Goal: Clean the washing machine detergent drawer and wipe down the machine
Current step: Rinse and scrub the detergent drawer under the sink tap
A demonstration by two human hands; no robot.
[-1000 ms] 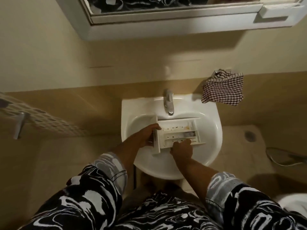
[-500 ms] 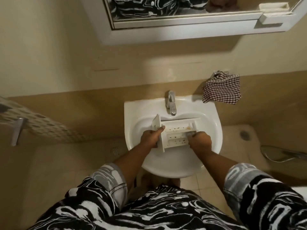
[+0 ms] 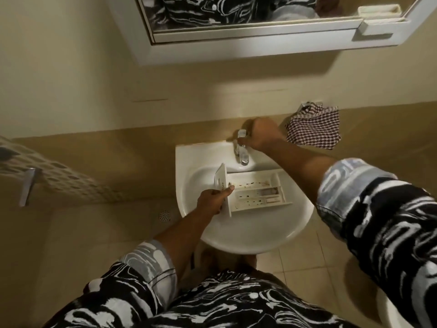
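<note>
Moves right hand (image 3: 260, 134) off the detergent drawer (image 3: 257, 192) since the earlier frame, up to the faucet lever (image 3: 241, 133) at the back edge of the sink (image 3: 260, 242); grasps the lever, fingers curled over it. Keeps left hand (image 3: 212, 200) gripping the drawer's front panel, thumb on top. Holds drawer roughly level across the sink, just below the spout (image 3: 244, 159), compartments up, brown specks and residue showing inside. Shows no visible water stream. Reads as start of the rinse step; wiping of the machine not yet begun. Next calls for opening the lever gently, keeping the dirty compartments under the spout, then tilting to drain. Leaves checked cloth (image 3: 313, 131) hanging on the wall past the sink's back right corner.
</note>
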